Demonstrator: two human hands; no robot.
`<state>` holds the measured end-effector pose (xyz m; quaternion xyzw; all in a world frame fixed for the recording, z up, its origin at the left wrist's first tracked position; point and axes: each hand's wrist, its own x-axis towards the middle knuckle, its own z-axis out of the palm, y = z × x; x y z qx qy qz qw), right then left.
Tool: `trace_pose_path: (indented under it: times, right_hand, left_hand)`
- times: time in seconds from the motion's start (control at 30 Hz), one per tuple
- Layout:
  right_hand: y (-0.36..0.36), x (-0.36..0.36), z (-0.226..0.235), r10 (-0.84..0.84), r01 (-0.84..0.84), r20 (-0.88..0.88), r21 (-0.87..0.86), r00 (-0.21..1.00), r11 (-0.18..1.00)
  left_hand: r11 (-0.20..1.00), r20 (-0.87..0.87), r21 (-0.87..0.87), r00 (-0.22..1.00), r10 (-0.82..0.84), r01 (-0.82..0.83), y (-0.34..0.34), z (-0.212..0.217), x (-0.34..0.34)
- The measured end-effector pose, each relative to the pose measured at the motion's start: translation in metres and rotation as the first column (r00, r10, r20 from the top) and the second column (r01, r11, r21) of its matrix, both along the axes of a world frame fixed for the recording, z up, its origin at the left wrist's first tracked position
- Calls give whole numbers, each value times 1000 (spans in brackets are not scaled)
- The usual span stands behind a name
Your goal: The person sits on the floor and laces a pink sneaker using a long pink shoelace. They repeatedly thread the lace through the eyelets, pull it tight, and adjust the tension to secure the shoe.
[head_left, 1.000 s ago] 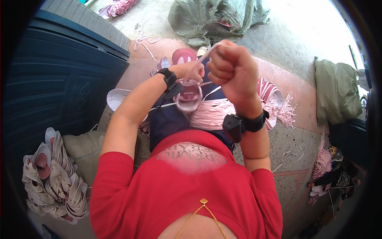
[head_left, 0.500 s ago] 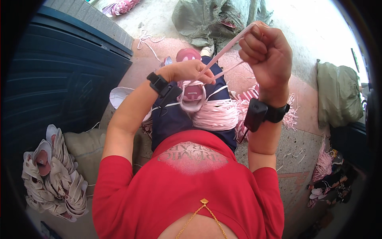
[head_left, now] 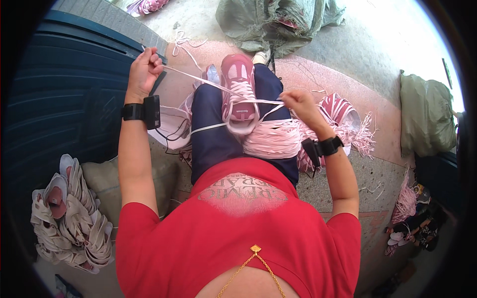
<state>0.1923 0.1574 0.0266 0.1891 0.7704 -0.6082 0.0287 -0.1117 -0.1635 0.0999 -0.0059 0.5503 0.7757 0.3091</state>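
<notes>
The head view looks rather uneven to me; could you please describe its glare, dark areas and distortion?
In the head view, glare washes out the upper right; black vignetting fills the corners; the clutter at lower right sits in dimness; the pinkish floor band's far edge curves toward the right; the pink shoe, near the middle, reads clearly.

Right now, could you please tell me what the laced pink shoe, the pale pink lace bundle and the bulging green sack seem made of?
The laced pink shoe: perhaps suede or fabric, matt, with no sharp highlights. The pale pink lace bundle: probably woven textile, matt, from its thin flat strands. The bulging green sack: perhaps woven plastic, dull, judging by its stiff-looking creases.
</notes>
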Motion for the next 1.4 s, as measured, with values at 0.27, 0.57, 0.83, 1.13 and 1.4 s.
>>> trace_pose_path:
  times: [0.27,0.57,0.83,1.13,1.4]
  right_hand:
    - [-59,-20,-46,124,27,-181,660,976,751]
    - [-77,-28,-50,249,31,-228,793,941,608]
    - [-78,-26,-38,117,126,-214,849,970,513]
    - [-81,-26,-32,134,93,-184,859,974,504]
    - [-80,-21,-36,198,40,-162,859,967,510]
  left_hand:
    - [577,-156,-704,702,-695,414,37,-64,117]
    - [541,-331,-819,612,-718,192,42,-77,154]
    - [516,-551,-833,230,-802,-199,38,-78,160]
    - [442,-460,-811,-49,-887,-383,63,-73,171]
    - [426,-505,-791,76,-860,-440,60,-71,188]
